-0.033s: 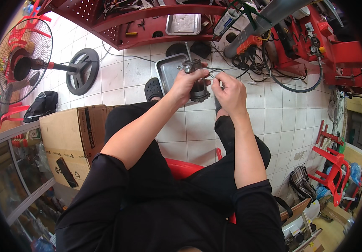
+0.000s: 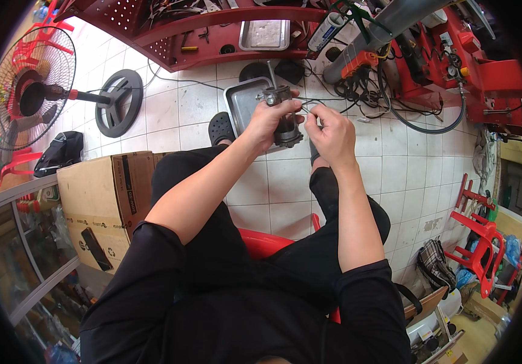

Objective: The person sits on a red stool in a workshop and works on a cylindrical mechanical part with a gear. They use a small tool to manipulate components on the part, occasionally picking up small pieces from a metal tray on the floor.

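My left hand (image 2: 267, 124) is wrapped round a dark cylindrical metal part (image 2: 287, 125) with a grey collar at its far end and a wider rim at its near end. A thin metal rod (image 2: 271, 71) juts up beside the collar. Just right of the part, my right hand (image 2: 332, 133) is closed, thumb against curled index finger. Whatever sits in that pinch is too small or hidden to make out. Beneath the part, a grey metal tray (image 2: 241, 100) lies on the tiled floor.
Ahead stands a red tool cart (image 2: 212, 57) holding tools and another tray. Cables and a black hose (image 2: 421, 128) run by red machinery at the far right. To the left are a fan (image 2: 30, 91) and a cardboard box (image 2: 91, 188) with a phone (image 2: 96, 249) on it.
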`<state>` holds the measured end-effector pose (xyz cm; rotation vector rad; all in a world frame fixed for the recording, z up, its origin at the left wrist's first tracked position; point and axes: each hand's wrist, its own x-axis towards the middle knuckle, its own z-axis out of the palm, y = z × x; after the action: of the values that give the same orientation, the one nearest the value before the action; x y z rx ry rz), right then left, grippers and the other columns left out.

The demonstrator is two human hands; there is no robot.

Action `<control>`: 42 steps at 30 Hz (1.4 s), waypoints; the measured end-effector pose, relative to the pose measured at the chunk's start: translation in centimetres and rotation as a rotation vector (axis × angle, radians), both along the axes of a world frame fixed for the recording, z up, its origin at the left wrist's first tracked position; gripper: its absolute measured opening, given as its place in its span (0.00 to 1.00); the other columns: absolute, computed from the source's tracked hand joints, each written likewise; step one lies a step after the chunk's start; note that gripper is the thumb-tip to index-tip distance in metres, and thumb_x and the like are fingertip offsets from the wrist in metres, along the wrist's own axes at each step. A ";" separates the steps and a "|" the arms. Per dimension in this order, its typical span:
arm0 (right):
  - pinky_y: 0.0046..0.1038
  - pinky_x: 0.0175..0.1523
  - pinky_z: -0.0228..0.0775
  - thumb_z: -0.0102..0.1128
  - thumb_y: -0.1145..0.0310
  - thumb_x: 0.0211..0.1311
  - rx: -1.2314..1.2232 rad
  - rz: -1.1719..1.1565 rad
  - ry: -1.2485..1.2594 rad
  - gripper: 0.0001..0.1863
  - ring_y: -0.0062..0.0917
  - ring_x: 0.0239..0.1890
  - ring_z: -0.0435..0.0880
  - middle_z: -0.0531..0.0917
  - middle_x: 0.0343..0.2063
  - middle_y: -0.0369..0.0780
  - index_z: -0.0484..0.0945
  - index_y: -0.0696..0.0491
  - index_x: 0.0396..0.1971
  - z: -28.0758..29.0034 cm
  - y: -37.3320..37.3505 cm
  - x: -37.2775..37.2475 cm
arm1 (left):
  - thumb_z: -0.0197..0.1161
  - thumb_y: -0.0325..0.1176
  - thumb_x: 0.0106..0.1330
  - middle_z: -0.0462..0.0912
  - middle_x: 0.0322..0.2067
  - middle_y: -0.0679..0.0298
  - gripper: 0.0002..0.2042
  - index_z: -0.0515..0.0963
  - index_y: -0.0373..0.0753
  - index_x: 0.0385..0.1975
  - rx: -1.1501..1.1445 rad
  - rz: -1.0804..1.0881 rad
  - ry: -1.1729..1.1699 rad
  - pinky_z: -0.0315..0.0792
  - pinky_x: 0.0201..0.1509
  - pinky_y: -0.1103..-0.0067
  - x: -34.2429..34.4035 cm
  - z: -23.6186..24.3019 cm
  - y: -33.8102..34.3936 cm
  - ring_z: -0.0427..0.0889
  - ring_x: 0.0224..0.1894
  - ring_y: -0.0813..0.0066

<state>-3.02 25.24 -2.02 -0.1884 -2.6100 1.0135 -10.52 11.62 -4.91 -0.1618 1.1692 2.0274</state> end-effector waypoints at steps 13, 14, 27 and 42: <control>0.32 0.45 0.63 0.41 0.67 0.62 -1.839 -0.253 -0.043 0.09 0.30 0.38 0.73 0.76 0.28 0.41 0.65 0.53 0.23 -3.6 1.5 -0.4 | 0.71 0.31 0.46 0.80 0.23 0.65 0.14 0.77 0.37 0.32 -0.398 -0.186 0.604 0.71 0.32 0.80 1.5 -0.8 0.6 0.75 0.26 0.81; 0.31 0.46 0.64 0.41 0.67 0.62 -1.843 -0.248 -0.045 0.09 0.30 0.38 0.74 0.77 0.29 0.42 0.65 0.53 0.23 -3.6 1.5 -0.3 | 0.71 0.31 0.45 0.80 0.22 0.65 0.14 0.78 0.38 0.32 -0.481 -0.227 0.648 0.71 0.32 0.81 1.6 -0.6 0.7 0.74 0.25 0.83; 0.20 0.33 0.62 0.39 0.68 0.64 -1.624 -0.312 -0.006 0.09 0.18 0.30 0.71 0.75 0.28 0.35 0.70 0.53 0.31 -3.5 -1.8 0.2 | 0.68 0.23 0.44 0.81 0.30 0.66 0.16 0.78 0.34 0.37 -0.422 -0.223 0.559 0.71 0.38 0.83 1.7 -1.5 0.8 0.75 0.32 0.84; 0.18 0.36 0.61 0.40 0.70 0.63 -1.561 -0.301 0.044 0.08 0.15 0.31 0.70 0.74 0.30 0.33 0.70 0.53 0.34 -3.3 -2.7 0.1 | 0.68 0.25 0.43 0.82 0.31 0.65 0.15 0.78 0.33 0.35 -0.446 -0.246 0.550 0.72 0.39 0.82 1.6 -0.3 0.8 0.76 0.33 0.83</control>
<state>-2.90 22.52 -5.27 -0.8114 -1.1010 2.5199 -8.91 12.38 -5.22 0.3306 1.8744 1.6093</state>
